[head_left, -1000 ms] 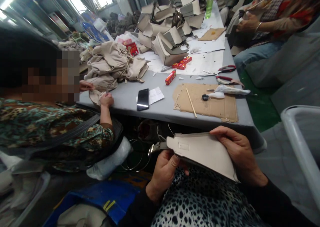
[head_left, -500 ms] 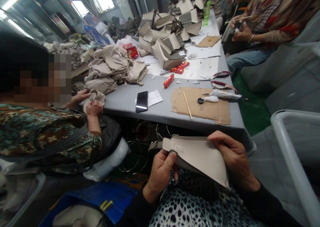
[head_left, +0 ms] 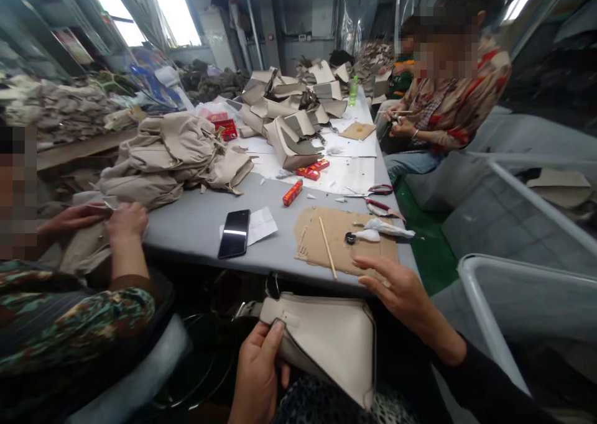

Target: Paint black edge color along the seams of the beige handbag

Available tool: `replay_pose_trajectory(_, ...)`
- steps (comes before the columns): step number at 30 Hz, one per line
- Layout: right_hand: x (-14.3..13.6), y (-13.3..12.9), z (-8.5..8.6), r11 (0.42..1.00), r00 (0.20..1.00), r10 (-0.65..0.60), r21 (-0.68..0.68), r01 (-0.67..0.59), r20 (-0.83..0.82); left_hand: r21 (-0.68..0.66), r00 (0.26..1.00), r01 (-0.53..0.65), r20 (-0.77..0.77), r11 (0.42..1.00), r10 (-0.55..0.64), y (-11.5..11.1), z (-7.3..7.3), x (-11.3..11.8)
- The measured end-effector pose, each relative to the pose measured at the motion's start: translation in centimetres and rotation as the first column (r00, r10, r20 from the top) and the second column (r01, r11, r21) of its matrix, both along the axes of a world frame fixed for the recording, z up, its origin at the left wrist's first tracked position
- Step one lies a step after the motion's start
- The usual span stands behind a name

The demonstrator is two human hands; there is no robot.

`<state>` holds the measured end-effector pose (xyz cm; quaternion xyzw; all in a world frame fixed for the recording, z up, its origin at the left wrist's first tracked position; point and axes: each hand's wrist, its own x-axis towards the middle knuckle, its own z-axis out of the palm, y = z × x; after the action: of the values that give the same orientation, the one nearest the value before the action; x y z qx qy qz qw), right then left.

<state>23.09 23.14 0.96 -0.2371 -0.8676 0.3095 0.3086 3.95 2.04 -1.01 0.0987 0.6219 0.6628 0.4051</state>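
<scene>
A beige leather bag piece (head_left: 333, 337) with dark edges hangs above the lap, its buckled strap (head_left: 249, 310) at the left end. My left hand (head_left: 261, 365) pinches its left corner, thumb on top. Off the piece, my right hand (head_left: 403, 293) is raised at the table's near edge, fingers apart and holding nothing. Just beyond its fingertips lies a cardboard sheet (head_left: 312, 237), bearing a thin wooden stick (head_left: 327, 247), a small black-rimmed cap (head_left: 350, 238) and a white tube (head_left: 387, 228).
A phone (head_left: 234, 233) lies on the grey table (head_left: 186, 225), near red boxes (head_left: 292, 193) and scissors (head_left: 380, 189). Beige bags (head_left: 163, 150) are heaped beyond. One person's hands (head_left: 125, 219) work at the left; another person (head_left: 461, 101) sits at the right, near white-railed carts (head_left: 485, 312).
My right hand has let go of the bag piece and reached forward to the cardboard. My left hand still holds the piece. The view has tilted up and shifted right.
</scene>
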Motion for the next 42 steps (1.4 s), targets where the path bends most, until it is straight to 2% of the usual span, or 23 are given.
replay_pose_trajectory(1, -0.9, 1.7, 0.6, 0.988, 0.999, 0.002, 0.151, -0.008, 0.042, -0.011, 1.0, -0.013, 0.019, 1.0, 0.013, 0.5, -0.1, -0.4)
replay_pose_trajectory(3, -3.1, 4.8, 1.4, 0.909, 0.983, 0.019, 0.405, -0.094, 0.185, -0.028, 0.999, -0.022, 0.049, 0.999, 0.023, 1.4, -0.2, -1.1)
replay_pose_trajectory(6, -7.1, 8.1, 2.1, 0.702, 0.87, 0.08, 0.593, -0.395, 0.486, -0.056, 0.998, -0.003, 0.07, 0.998, 0.007, 2.5, -0.7, -1.8)
replay_pose_trajectory(9, -10.3, 9.8, 2.1, 0.463, 0.705, 0.155, 0.58, -0.671, 0.692, -0.091, 0.996, 0.023, 0.093, 0.996, -0.014, 3.3, -1.2, -2.4)
replay_pose_trajectory(11, -11.7, 10.4, 2.0, 0.353, 0.638, 0.2, 0.552, -0.755, 0.744, -0.105, 0.993, 0.048, 0.112, 0.993, -0.036, 3.7, -1.6, -2.8)
replay_pose_trajectory(15, -12.9, 11.1, 2.0, 0.209, 0.581, 0.284, 0.542, -0.814, 0.763, -0.114, 0.991, 0.066, 0.121, 0.991, -0.052, 4.3, -1.9, -3.5)
replay_pose_trajectory(17, -13.2, 11.5, 2.1, 0.13, 0.576, 0.315, 0.567, -0.813, 0.754, -0.117, 0.991, 0.058, 0.126, 0.991, -0.043, 4.4, -1.8, -3.8)
replay_pose_trajectory(19, -13.5, 12.1, 2.4, 0.082, 0.584, 0.332, 0.594, -0.801, 0.741, -0.117, 0.991, 0.051, 0.132, 0.992, -0.035, 4.4, -1.4, -3.8)
replay_pose_trajectory(20, -13.6, 12.5, 2.7, 0.083, 0.597, 0.333, 0.608, -0.789, 0.73, -0.117, 0.99, 0.047, 0.135, 0.992, -0.031, 4.4, -1.2, -3.8)
replay_pose_trajectory(22, -13.4, 13.1, 3.5, 0.141, 0.671, 0.312, 0.666, -0.733, 0.672, -0.125, 0.99, 0.037, 0.138, 0.991, -0.02, 4.4, -0.8, -3.7)
replay_pose_trajectory(24, -12.4, 13.5, 4.4, 0.276, 0.796, 0.264, 0.748, -0.604, 0.545, -0.148, 0.989, 0.034, 0.145, 0.988, -0.012, 4.5, -0.5, -3.4)
replay_pose_trajectory(25, -11.6, 13.5, 4.7, 0.378, 0.862, 0.239, 0.774, -0.508, 0.448, -0.161, 0.988, 0.036, 0.151, 0.986, -0.011, 4.6, -0.4, -3.3)
replay_pose_trajectory(27, -9.2, 13.1, 5.1, 0.642, 0.962, 0.184, 0.716, -0.274, 0.203, -0.177, 0.987, 0.045, 0.161, 0.983, -0.016, 5.0, -0.3, -3.1)
replay_pose_trajectory(28, -7.8, 12.7, 5.0, 0.78, 0.989, 0.134, 0.608, -0.148, 0.07, -0.182, 0.986, 0.053, 0.162, 0.982, -0.024, 5.2, -0.2, -2.9)
replay_pose_trajectory(29, -6.4, 12.1, 4.7, 0.892, 0.997, 0.055, 0.451, -0.024, -0.055, -0.185, 0.987, 0.067, 0.159, 0.98, -0.037, 5.5, -0.2, -2.8)
replay_pose_trajectory(30, -5.0, 11.5, 4.2, 0.962, 0.987, -0.043, 0.261, 0.083, -0.153, -0.186, 0.987, 0.086, 0.151, 0.979, -0.058, 5.8, -0.2, -2.6)
replay_pose_trajectory(31, -3.8, 10.8, 3.4, 0.984, 0.964, -0.152, 0.062, 0.17, -0.217, -0.185, 0.987, 0.109, 0.14, 0.977, -0.084, 6.2, -0.2, -2.4)
replay_pose_trajectory(32, -2.6, 10.2, 2.5, 0.966, 0.933, -0.254, -0.12, 0.23, -0.255, -0.181, 0.985, 0.137, 0.129, 0.974, -0.114, 6.5, -0.1, -2.2)
replay_pose_trajectory(33, -1.6, 9.7, 1.6, 0.925, 0.901, -0.338, -0.274, 0.264, -0.272, -0.175, 0.982, 0.164, 0.118, 0.971, -0.145, 6.9, -0.1, -2.0)
replay_pose_trajectory(35, -0.2, 8.8, -0.4, 0.839, 0.854, -0.443, -0.462, 0.287, -0.272, -0.159, 0.975, 0.213, 0.097, 0.964, -0.2, 7.8, 0.0, -1.6)
replay_pose_trajectory(37, 0.5, 8.3, -1.9, 0.796, 0.842, -0.479, -0.529, 0.295, -0.25, -0.15, 0.964, 0.263, 0.075, 0.953, -0.254, 8.7, 0.0, -1.2)
replay_pose_trajectory(39, 0.8, 7.8, -2.9, 0.788, 0.855, -0.47, -0.541, 0.294, -0.22, -0.147, 0.946, 0.324, 0.055, 0.935, -0.319, 9.6, 0.0, -0.8)
replay_pose_trajectory(42, 0.6, 7.5, -3.3, 0.792, 0.882, -0.442, -0.532, 0.299, -0.163, -0.141, 0.92, 0.392, 0.049, 0.909, -0.39, 10.5, 0.0, -0.4)
